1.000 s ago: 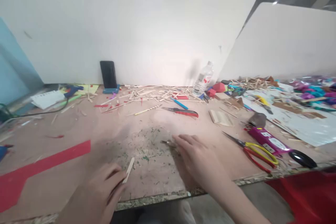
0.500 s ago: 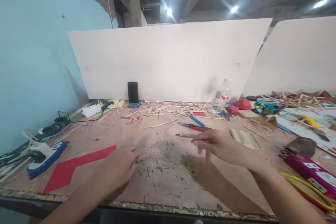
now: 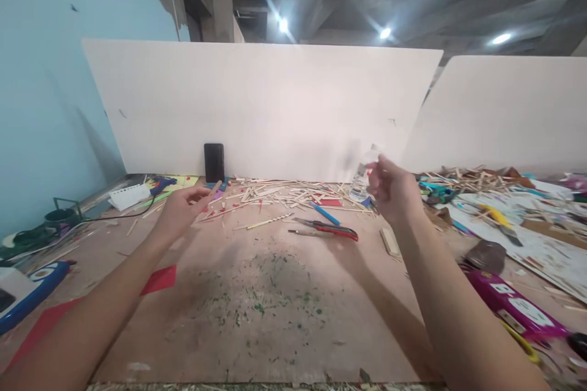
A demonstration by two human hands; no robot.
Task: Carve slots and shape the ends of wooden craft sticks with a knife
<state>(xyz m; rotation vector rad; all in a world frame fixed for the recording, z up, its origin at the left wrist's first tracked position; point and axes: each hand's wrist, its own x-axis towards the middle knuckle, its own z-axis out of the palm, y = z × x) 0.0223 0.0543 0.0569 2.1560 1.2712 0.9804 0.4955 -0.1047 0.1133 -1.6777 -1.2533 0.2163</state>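
Note:
My left hand (image 3: pixel 180 212) is raised over the back left of the table, in front of a black phone (image 3: pixel 214 162) that stands against the white panel. Its fingers pinch what looks like a short thin wooden stick (image 3: pixel 215 190). At the right, my right hand (image 3: pixel 393 188) is lifted with curled fingers, covering part of a clear water bottle (image 3: pixel 359 186). Whether anything sits between those fingers is hidden. Between the two arms lie a craft knife with a red handle (image 3: pixel 338 231), a blue pen-like tool (image 3: pixel 325 214) and a drill bit (image 3: pixel 270 221).
Loose wooden sticks (image 3: pixel 284 192) heap along the panel (image 3: pixel 275 104). Red sheet material (image 3: pixel 159 280) lies under my left forearm, beside a blue power strip (image 3: pixel 34 299). A wood block (image 3: pixel 389 242), a magenta packet (image 3: pixel 513 305) and a yellow cutter (image 3: pixel 498 220) are at right.
Both hands have risen and moved toward the back of the table, the left near the phone, the right in front of the bottle. My view has turned slightly right.

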